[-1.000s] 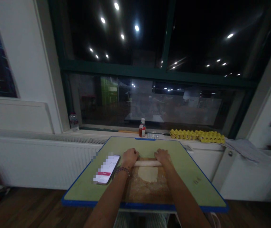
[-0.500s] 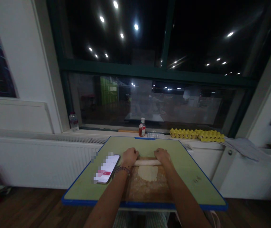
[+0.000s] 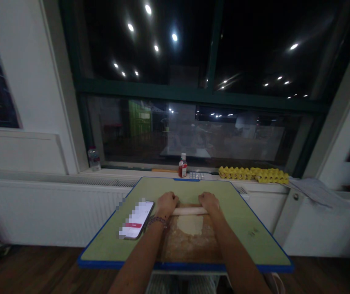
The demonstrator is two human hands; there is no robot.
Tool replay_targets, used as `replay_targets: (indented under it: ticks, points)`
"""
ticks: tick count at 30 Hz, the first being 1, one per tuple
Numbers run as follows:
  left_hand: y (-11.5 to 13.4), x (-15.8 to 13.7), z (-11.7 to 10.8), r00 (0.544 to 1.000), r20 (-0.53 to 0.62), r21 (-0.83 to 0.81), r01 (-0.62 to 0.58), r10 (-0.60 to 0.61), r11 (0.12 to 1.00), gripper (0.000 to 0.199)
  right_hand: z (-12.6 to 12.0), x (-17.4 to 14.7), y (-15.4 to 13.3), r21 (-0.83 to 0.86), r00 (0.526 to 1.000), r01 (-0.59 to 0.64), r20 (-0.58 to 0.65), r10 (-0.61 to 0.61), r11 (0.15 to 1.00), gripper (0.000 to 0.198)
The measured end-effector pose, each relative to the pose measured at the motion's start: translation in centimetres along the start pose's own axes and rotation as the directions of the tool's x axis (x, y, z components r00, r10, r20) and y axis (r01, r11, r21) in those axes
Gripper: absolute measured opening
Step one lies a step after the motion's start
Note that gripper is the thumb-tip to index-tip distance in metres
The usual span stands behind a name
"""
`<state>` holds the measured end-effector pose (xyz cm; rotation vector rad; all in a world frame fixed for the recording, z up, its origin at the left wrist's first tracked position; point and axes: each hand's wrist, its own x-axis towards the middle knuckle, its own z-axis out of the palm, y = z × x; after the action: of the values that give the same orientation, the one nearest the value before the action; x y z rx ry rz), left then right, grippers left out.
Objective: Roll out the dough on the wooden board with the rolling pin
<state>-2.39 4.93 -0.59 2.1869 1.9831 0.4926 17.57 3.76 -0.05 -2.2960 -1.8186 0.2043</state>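
Observation:
A pale rolling pin [image 3: 190, 211] lies crosswise over the far part of a floured wooden board [image 3: 193, 249]. My left hand [image 3: 167, 202] is closed at its left end, and my right hand [image 3: 209, 201] at its right end; the fingers curl away from me and partly hide the ends. Just on my side of the pin, a thin flat sheet of dough [image 3: 190, 225] rests on the board, its far edge reaching the pin. A beaded bracelet [image 3: 158, 221] circles my left wrist.
The board sits on a green table [image 3: 254, 245] with a blue rim. A phone [image 3: 136, 220] lies left of my left forearm. On the windowsill stand a small red-labelled bottle [image 3: 182, 166], a clear bottle [image 3: 94, 159] and yellow egg trays [image 3: 253, 174]. A radiator [image 3: 55, 210] runs behind.
Both hands keep hold of the rolling pin, which has hardly shifted over the board. The whole view has moved slightly.

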Motion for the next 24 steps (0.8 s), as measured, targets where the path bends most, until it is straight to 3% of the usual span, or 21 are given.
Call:
replay_targets:
  ticks: [24]
  points:
    - [0.11, -0.28, -0.34, 1.000, 0.014, -0.001, -0.004, 0.004, 1.000, 0.027, 0.12, -0.13, 0.11, 0.012, 1.000, 0.008, -0.021, -0.007, 1.000, 0.033]
